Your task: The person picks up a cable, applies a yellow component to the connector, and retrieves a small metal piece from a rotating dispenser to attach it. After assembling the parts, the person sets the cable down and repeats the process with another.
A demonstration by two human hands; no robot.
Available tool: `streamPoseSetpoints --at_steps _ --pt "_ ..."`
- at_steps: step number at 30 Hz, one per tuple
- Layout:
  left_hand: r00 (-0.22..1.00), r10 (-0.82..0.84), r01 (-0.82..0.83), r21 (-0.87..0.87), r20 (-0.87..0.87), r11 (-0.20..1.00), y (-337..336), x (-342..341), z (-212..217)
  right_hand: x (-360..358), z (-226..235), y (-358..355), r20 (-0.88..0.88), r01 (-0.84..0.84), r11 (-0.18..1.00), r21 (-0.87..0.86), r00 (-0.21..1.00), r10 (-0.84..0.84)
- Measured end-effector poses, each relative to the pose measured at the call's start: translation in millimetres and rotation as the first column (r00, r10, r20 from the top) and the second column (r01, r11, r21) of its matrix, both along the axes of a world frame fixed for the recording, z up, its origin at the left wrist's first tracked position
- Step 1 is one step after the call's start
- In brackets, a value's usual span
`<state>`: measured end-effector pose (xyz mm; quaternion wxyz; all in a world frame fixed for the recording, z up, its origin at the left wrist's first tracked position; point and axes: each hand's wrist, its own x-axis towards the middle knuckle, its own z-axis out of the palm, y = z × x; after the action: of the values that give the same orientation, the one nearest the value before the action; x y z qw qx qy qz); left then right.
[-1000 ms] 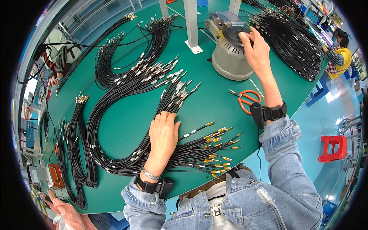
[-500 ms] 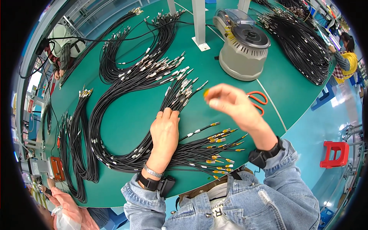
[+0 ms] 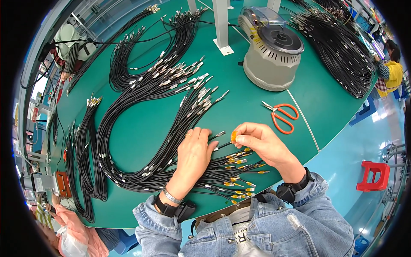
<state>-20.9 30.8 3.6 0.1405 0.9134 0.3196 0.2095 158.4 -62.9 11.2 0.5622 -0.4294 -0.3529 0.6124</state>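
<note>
My left hand (image 3: 195, 152) lies over the bundle of black cables (image 3: 158, 160), its fingers curled down and its thumb toward the cable ends. A cable with a silver metal tip (image 3: 220, 134) sticks out past its fingers. My right hand (image 3: 266, 144) pinches a small piece of amber tape (image 3: 233, 137) between thumb and fingertips, close to a cable end by the left thumb. Below both hands, several cable ends with yellow-wrapped tips (image 3: 237, 180) fan out to the right. Silver-tipped ends with white labels (image 3: 205, 100) lie beyond the left hand.
Orange-handled scissors (image 3: 283, 116) lie right of my right hand on the green table (image 3: 252, 105). Behind them stands a grey round tape dispenser (image 3: 272, 64), near a white metal post (image 3: 221, 25). More cable bundles (image 3: 338, 55) lie far right. Other people work around the table.
My right hand has come down and left with the amber tape, uncovering the scissors. My left hand has shifted slightly right and down, its thumb now spread toward the cable ends.
</note>
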Motion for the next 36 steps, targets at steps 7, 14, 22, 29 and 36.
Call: streamPoseSetpoints --at_steps 7,14,22,29,36 --pt "0.989 0.043 -0.010 -0.231 0.140 0.973 -0.1 -3.1 -4.4 -8.3 -1.6 -2.0 0.082 0.008 1.000 -0.006 0.997 -0.008" --pt "0.928 0.120 0.088 -0.518 0.354 0.851 -11.7 -6.5 3.7 -20.5 -1.8 1.8 0.300 -0.043 0.999 -0.009 0.953 0.044" --pt "0.941 0.057 0.082 -0.390 0.334 0.917 -15.4 -9.1 3.4 -26.6 -6.4 6.1 0.331 0.019 0.995 -0.098 0.944 0.014" --pt "0.971 -0.089 0.096 -0.024 0.224 0.995 -14.1 -10.8 4.1 -26.3 -5.6 6.3 0.342 0.003 0.984 -0.176 0.938 0.058" --pt "0.965 -0.079 0.082 0.000 0.250 0.997 -15.8 -11.1 -0.9 -25.9 -8.0 7.8 0.348 0.020 0.978 -0.209 0.936 0.055"
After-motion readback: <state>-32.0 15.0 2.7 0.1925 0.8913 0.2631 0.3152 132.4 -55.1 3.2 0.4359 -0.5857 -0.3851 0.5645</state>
